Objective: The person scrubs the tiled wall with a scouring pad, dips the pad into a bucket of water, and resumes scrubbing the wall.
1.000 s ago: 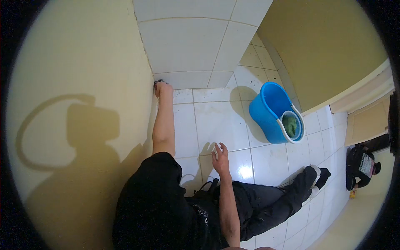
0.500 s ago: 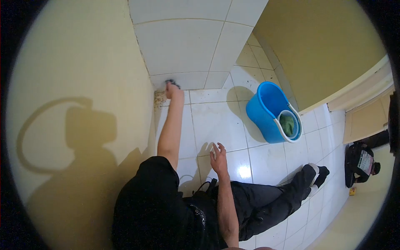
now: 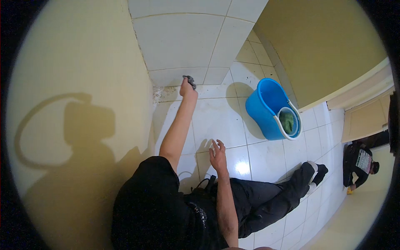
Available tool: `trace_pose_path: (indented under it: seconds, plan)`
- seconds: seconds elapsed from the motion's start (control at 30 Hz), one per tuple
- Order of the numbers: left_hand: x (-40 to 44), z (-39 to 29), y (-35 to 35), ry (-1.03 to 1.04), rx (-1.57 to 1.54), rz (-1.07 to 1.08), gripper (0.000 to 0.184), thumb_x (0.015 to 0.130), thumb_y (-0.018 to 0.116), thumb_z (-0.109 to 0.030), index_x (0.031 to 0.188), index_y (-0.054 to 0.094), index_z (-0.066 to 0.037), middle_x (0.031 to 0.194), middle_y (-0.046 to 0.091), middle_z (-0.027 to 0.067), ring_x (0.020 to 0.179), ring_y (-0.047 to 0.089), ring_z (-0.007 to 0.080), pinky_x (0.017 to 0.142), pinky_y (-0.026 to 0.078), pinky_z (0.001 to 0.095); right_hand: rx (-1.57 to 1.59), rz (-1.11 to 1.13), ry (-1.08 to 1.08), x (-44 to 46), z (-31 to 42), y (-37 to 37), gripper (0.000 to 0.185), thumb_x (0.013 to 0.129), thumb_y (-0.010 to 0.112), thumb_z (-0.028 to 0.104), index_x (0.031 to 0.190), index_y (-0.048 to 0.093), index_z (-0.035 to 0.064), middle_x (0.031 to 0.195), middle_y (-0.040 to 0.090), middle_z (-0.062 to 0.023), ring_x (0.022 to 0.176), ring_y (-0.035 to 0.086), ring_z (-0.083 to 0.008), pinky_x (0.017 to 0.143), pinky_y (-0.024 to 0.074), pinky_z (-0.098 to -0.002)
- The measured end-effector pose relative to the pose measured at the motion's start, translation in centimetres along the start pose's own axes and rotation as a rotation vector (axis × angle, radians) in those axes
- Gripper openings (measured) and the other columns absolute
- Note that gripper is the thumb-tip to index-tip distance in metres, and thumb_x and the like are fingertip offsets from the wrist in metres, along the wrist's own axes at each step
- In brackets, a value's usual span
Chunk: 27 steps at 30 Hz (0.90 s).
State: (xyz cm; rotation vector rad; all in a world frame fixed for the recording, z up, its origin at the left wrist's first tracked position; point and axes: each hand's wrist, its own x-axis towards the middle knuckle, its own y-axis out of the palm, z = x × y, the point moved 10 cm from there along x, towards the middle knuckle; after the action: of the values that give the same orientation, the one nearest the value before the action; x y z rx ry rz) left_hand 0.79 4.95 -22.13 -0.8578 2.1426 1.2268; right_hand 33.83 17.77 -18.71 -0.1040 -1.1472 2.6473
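Observation:
My left hand [image 3: 188, 88] is stretched out to the foot of the tiled wall, closed around a crumpled grey rag [image 3: 190, 81]. The rag is at the seam where the wall tiles [image 3: 177, 43] meet the floor tiles [image 3: 216, 118]. Specks of brown and whitish dirt [image 3: 158, 95] lie in the corner to the left of this hand. My right hand [image 3: 218, 157] hovers near my lap over the floor, fingers apart and holding nothing.
A blue mop bucket [image 3: 255, 109] stands to the right, with a green cloth [image 3: 286, 121] in its basket. My legs [image 3: 271, 200] extend rightward. Another person [image 3: 358, 164] in dark clothes is low at the far right, a hand at a small yellow object. A yellow wall [image 3: 46, 75] rises on the left.
My left hand has slid right along the wall's foot with the rag, uncovering more of the dirty corner. My right hand stays nearly still. The other person has reached to the yellow object.

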Motion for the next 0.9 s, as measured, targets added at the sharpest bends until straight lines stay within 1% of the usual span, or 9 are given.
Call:
trace_pose_path:
  seconds: [0.1,0.17,0.27,0.37,0.4,0.6,0.7,0.8,0.9]
  plan:
    - [1.6,-3.2,-0.2,0.084,-0.057,-0.055,0.021,0.09,0.072,-0.016,0.107,0.071,-0.004,0.102,0.07,0.0053,0.087,0.065,0.0163,0.076,0.053,0.0317,0.001,-0.013,-0.037,0.0,-0.1,0.2,0.047,0.092,0.063,0.008,0.138,0.054,0.0028,0.142,0.044,-0.0266,0.128,0.046,-0.0445,0.107,0.0427,-0.0502]
    - [3.9,-5.3,-0.2,0.173,-0.144,-0.034,0.023,0.091,0.072,-0.016,0.11,0.069,-0.003,0.105,0.07,0.0064,0.088,0.065,0.0174,0.077,0.053,0.0323,-0.001,-0.012,-0.034,0.0,0.0,0.1,0.048,0.091,0.063,0.008,0.138,0.054,0.0026,0.143,0.044,-0.0264,0.128,0.046,-0.0444,0.107,0.0429,-0.0499]
    - [6.0,-9.2,-1.4,0.339,-0.182,-0.11,0.026,0.091,0.071,-0.014,0.113,0.068,-0.001,0.111,0.07,0.0088,0.095,0.066,0.0209,0.083,0.054,0.0348,0.004,-0.002,-0.017,0.1,-0.2,0.3,0.047,0.093,0.063,0.009,0.139,0.054,0.0035,0.143,0.045,-0.0244,0.13,0.045,-0.0426,0.108,0.0421,-0.0483]
    - [0.5,-12.5,-2.5,0.318,-0.202,-0.31,0.027,0.091,0.07,-0.014,0.115,0.068,0.0,0.116,0.069,0.0111,0.101,0.066,0.0242,0.089,0.054,0.0374,0.001,0.0,-0.003,0.1,-0.3,0.3,0.046,0.094,0.063,0.01,0.139,0.054,0.0036,0.143,0.045,-0.0236,0.131,0.045,-0.0417,0.108,0.0416,-0.0475]
    - [6.3,-12.1,-3.1,0.311,-0.147,-0.267,0.027,0.09,0.071,-0.012,0.114,0.068,-0.001,0.117,0.069,0.012,0.103,0.067,0.0253,0.092,0.054,0.0391,-0.001,0.002,-0.003,0.0,-0.2,0.3,0.046,0.094,0.063,0.01,0.139,0.054,0.0035,0.143,0.045,-0.0236,0.131,0.045,-0.0417,0.108,0.0415,-0.0475]
    - [7.2,-12.3,-3.4,0.27,-0.177,-0.323,0.026,0.087,0.072,-0.008,0.112,0.07,-0.003,0.107,0.071,0.012,0.09,0.068,0.0247,0.078,0.057,0.0376,0.005,0.007,0.003,0.0,-0.4,0.5,0.047,0.094,0.063,0.01,0.139,0.054,0.003,0.144,0.044,-0.0236,0.13,0.045,-0.0418,0.108,0.0418,-0.0473]
    - [9.3,-11.9,-3.7,0.337,-0.274,-0.249,0.026,0.086,0.072,-0.008,0.111,0.07,-0.002,0.104,0.072,0.0122,0.085,0.068,0.0235,0.073,0.057,0.0356,-0.002,0.007,0.0,-0.1,-0.3,0.4,0.046,0.094,0.063,0.01,0.139,0.055,0.003,0.145,0.043,-0.0236,0.13,0.046,-0.0415,0.108,0.0419,-0.0473]
    - [15.3,-9.8,-5.3,0.366,-0.352,-0.232,0.025,0.086,0.072,-0.009,0.11,0.071,-0.003,0.103,0.072,0.0117,0.084,0.068,0.0249,0.076,0.056,0.0385,0.018,0.006,0.026,-0.1,-0.7,0.5,0.046,0.094,0.063,0.01,0.138,0.055,0.0039,0.145,0.044,-0.0233,0.13,0.046,-0.0415,0.108,0.0419,-0.0473]
    - [19.7,-7.2,-7.1,0.012,-0.505,-0.315,0.024,0.085,0.072,-0.014,0.107,0.072,-0.005,0.11,0.072,0.0112,0.091,0.069,0.0274,0.081,0.056,0.042,-0.006,-0.019,-0.023,0.0,-0.2,0.2,0.047,0.092,0.064,0.009,0.138,0.055,0.0027,0.142,0.045,-0.0261,0.128,0.048,-0.0443,0.106,0.0441,-0.049]
